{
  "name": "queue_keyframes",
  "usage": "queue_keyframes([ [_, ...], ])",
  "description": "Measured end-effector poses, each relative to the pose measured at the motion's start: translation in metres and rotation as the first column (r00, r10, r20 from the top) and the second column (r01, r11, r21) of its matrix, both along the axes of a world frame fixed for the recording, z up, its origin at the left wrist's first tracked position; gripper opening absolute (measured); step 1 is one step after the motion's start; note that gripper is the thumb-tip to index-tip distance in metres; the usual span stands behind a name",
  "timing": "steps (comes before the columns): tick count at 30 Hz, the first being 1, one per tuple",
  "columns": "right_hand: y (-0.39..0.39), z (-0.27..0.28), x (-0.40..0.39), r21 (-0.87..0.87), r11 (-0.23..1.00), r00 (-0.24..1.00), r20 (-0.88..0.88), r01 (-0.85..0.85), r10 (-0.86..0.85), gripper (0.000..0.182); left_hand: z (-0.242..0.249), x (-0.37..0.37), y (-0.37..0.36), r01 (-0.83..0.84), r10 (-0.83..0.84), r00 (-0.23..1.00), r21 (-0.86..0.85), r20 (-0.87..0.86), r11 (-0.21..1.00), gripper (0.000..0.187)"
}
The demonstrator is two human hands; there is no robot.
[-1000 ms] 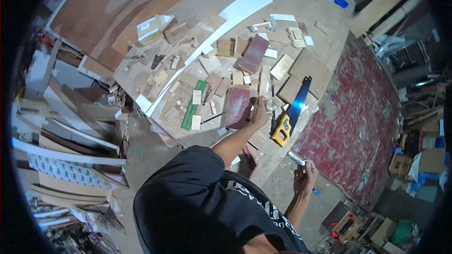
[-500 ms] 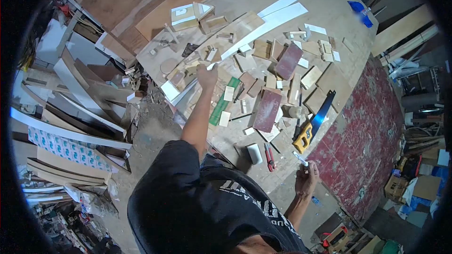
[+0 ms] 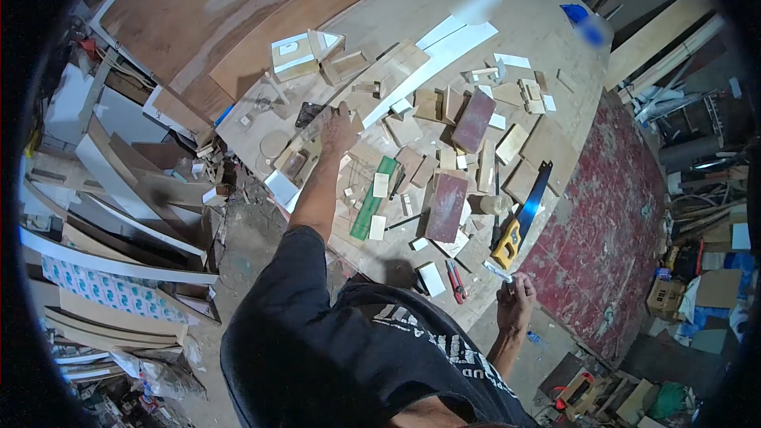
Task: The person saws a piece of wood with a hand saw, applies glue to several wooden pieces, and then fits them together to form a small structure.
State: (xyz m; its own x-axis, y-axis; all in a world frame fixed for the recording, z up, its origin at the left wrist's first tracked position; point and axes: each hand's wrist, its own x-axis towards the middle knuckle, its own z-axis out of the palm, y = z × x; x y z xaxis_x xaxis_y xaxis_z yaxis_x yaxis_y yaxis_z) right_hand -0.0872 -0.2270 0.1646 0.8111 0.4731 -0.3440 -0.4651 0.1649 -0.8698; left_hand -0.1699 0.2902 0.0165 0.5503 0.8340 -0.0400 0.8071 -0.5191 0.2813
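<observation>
My left hand (image 3: 338, 133) reaches over the left part of the workbench (image 3: 523, 12), palm down, fingers stretched forward and a little apart. It is nearest a dark flat piece (image 3: 309, 114) and small wood blocks; whether the fingertips touch any is too small to tell. At the near right edge, my right hand (image 3: 517, 299) is closed around a slim whitish tube-like object (image 3: 498, 272) pointing toward the bench. Just beyond it lies a handsaw (image 3: 511, 244) with a yellow handle. A green strip (image 3: 372, 202) with pale blocks on it lies right of my left forearm.
Two dark red blocks (image 3: 474, 120) lie among several wood offcuts. Red-handled pliers (image 3: 455, 281) and a white-faced block (image 3: 430, 278) sit near my body. Long white strips (image 3: 432, 63) stretch toward the far side. Curved panels (image 3: 119, 254) stand at left; a red floor (image 3: 590, 269) borders the bench.
My left hand has shifted slightly left, and the white bit at its fingertips no longer shows there. My right hand stays nearly in place with the tube-like object. The view has tilted slightly.
</observation>
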Motion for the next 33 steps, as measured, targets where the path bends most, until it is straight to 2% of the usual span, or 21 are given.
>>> queue_keyframes([
  [4, 0.021, 0.007, 0.010, -0.013, 1.000, 1.000, 0.000, 0.025, -0.025, 0.014, -0.014, -0.003, 0.012, 0.042, -0.037, 0.995, -0.051, 0.095, 0.998, 0.091],
  [5, 0.025, 0.010, 0.011, -0.017, 0.999, 0.999, -0.007, 0.034, -0.034, 0.014, -0.001, -0.004, 0.006, 0.050, -0.045, 0.995, -0.056, 0.088, 0.997, 0.091],
  [7, 0.031, 0.013, 0.015, 0.014, 0.998, 0.998, 0.005, 0.065, -0.065, 0.016, 0.027, -0.001, -0.006, 0.018, 0.105, 0.925, -0.318, 0.365, 0.948, 0.090],
  [8, 0.030, 0.011, 0.018, 0.115, 0.993, 1.000, 0.022, 0.016, -0.019, 0.014, 0.025, 0.000, -0.012, 0.033, 0.087, 0.928, -0.313, 0.361, 0.949, 0.090],
  [9, 0.036, 0.016, 0.016, 0.118, 0.989, 0.996, -0.015, 0.087, -0.086, 0.013, 0.024, 0.000, -0.017, 0.160, 0.096, 0.801, -0.366, 0.591, 0.917, 0.090],
  [10, 0.042, 0.024, 0.014, 0.121, 0.980, 0.987, -0.052, 0.155, -0.150, 0.012, 0.042, 0.000, -0.030, 0.297, 0.129, 0.619, -0.382, 0.775, 0.875, 0.090],
  [11, 0.046, 0.028, 0.012, 0.104, 0.971, 0.974, -0.081, 0.217, -0.210, 0.013, 0.060, -0.002, -0.048, 0.509, 0.339, 0.472, -0.566, 0.814, 0.649, 0.089],
  [12, 0.058, 0.038, 0.006, 0.100, 0.953, 0.957, -0.093, 0.285, -0.276, 0.017, 0.088, -0.004, -0.069, 0.523, 0.322, 0.480, -0.561, 0.816, 0.642, 0.089],
  [14, 0.069, 0.045, 0.004, 0.281, 0.942, 0.982, -0.090, 0.185, -0.166, 0.021, 0.130, -0.009, -0.109, 0.738, 0.551, 0.253, -0.527, 0.795, 0.422, 0.097],
  [15, 0.076, 0.046, 0.004, 0.412, 0.902, 0.991, -0.096, 0.126, -0.094, 0.021, 0.141, -0.010, -0.125, 0.750, 0.544, 0.267, -0.526, 0.795, 0.401, 0.097],
  [16, 0.082, 0.047, 0.004, 0.537, 0.841, 0.996, -0.084, 0.064, -0.022, 0.020, 0.151, -0.010, -0.140, 0.799, 0.501, 0.218, -0.448, 0.838, 0.402, 0.099],
  [17, 0.087, 0.047, 0.005, 0.564, 0.826, 0.998, -0.060, 0.019, 0.017, 0.018, 0.162, -0.011, -0.154, 0.842, 0.458, 0.161, -0.364, 0.874, 0.398, 0.101],
  [18, 0.092, 0.048, 0.003, 0.588, 0.809, 0.998, -0.034, -0.027, 0.058, 0.017, 0.177, -0.012, -0.168, 0.853, 0.454, 0.169, -0.360, 0.875, 0.377, 0.101],
  [20, 0.102, 0.054, -0.004, 0.419, 0.908, 0.987, 0.152, -0.025, -0.043, 0.016, 0.201, -0.017, -0.194, 0.855, 0.371, 0.211, -0.355, 0.904, 0.379, 0.103],
  [21, 0.104, 0.064, -0.008, 0.490, 0.870, 0.983, 0.180, -0.064, -0.029, 0.016, 0.203, -0.015, -0.201, 0.871, 0.347, 0.173, -0.307, 0.922, 0.382, 0.104],
  [22, 0.101, 0.064, -0.007, 0.465, 0.874, 0.955, 0.296, -0.141, -0.004, 0.016, 0.205, -0.017, -0.208, 0.872, 0.343, 0.177, -0.308, 0.923, 0.379, 0.104],
  [24, 0.096, 0.072, -0.010, 0.452, 0.883, 0.937, 0.346, -0.123, -0.046, 0.015, 0.211, -0.021, -0.220, 0.897, 0.272, 0.160, -0.255, 0.949, 0.360, 0.105],
  [26, 0.095, 0.077, -0.014, 0.461, 0.882, 0.935, 0.346, -0.098, -0.077, 0.014, 0.211, -0.024, -0.231, 0.903, 0.272, 0.146, -0.241, 0.951, 0.357, 0.105],
  [30, 0.091, 0.075, -0.025, 0.469, 0.880, 0.953, 0.293, -0.068, -0.082, 0.013, 0.213, -0.030, -0.250, 0.902, 0.143, 0.206, -0.245, 0.968, 0.356, 0.097],
  [32, 0.086, 0.077, -0.029, 0.479, 0.876, 0.957, 0.274, -0.051, -0.095, 0.013, 0.214, -0.032, -0.265, 0.922, 0.453, 0.230, -0.341, 0.861, 0.181, 0.091],
  [33, 0.084, 0.078, -0.031, 0.487, 0.873, 0.961, 0.257, -0.034, -0.105, 0.013, 0.212, -0.034, -0.271, 0.926, 0.523, 0.209, -0.339, 0.826, 0.166, 0.082],
])
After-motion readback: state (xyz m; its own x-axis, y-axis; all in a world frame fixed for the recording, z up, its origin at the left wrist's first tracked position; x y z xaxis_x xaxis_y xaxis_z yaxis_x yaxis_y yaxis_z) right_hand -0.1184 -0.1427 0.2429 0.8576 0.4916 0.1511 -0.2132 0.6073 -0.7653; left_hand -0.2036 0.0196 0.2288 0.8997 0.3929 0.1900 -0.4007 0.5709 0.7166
